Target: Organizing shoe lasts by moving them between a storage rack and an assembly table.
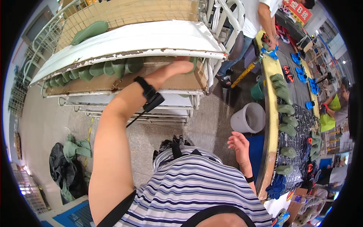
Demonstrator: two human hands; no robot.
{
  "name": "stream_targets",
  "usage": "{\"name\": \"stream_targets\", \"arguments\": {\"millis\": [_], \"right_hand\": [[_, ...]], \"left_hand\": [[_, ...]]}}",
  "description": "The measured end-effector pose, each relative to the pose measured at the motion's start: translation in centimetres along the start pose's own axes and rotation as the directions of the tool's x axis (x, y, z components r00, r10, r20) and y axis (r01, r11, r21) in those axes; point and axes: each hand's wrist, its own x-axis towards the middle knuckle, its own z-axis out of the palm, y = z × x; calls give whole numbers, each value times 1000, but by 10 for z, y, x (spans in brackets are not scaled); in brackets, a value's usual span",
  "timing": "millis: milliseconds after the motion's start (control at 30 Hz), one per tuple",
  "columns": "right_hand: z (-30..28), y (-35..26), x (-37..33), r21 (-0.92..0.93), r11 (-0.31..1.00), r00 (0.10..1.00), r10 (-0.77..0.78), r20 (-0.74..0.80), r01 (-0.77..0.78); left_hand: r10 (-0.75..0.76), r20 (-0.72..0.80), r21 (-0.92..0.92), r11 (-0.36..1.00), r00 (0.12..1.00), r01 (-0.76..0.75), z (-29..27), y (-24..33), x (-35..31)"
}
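Note:
My left hand reaches into the second level of a white metal rack, its fingers mostly hidden behind the upper shelf's edge. Right beside it is a green shoe last, partly covered; whether the hand grips it does not show. Farther left on the same cardboard-lined level stands a row of green shoe lasts. A single green last lies on the white top shelf. Down at the right, my right hand hangs with loosely bent fingers apart and nothing in it, near a grey bucket.
Along the right runs a yellow-edged conveyor table carrying several green lasts and blue shoe pieces. A co-worker's hands handle a blue piece at its far end. Black and green bags lie on the floor at left.

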Motion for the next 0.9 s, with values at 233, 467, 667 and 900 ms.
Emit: {"name": "stream_targets", "arguments": {"millis": [233, 467, 667, 900], "right_hand": [[95, -93, 34, -540, 59, 434, -670, 603, 840], [176, -117, 81, -352, 6, 308, -500, 810, 936], [242, -78, 73, -245, 333, 364, -364, 857, 911], [330, -72, 52, -387, 432, 398, 68, 915, 815]], "left_hand": [[47, 56, -714, 700, 997, 7, -135, 65, -211], [-52, 163, -960, 222, 985, 171, -170, 75, -322], [-289, 14, -997, 71, 957, 36, -145, 22, -365], [-634, -483, -874, 385, 603, -295, -56, -29, -362]]}}
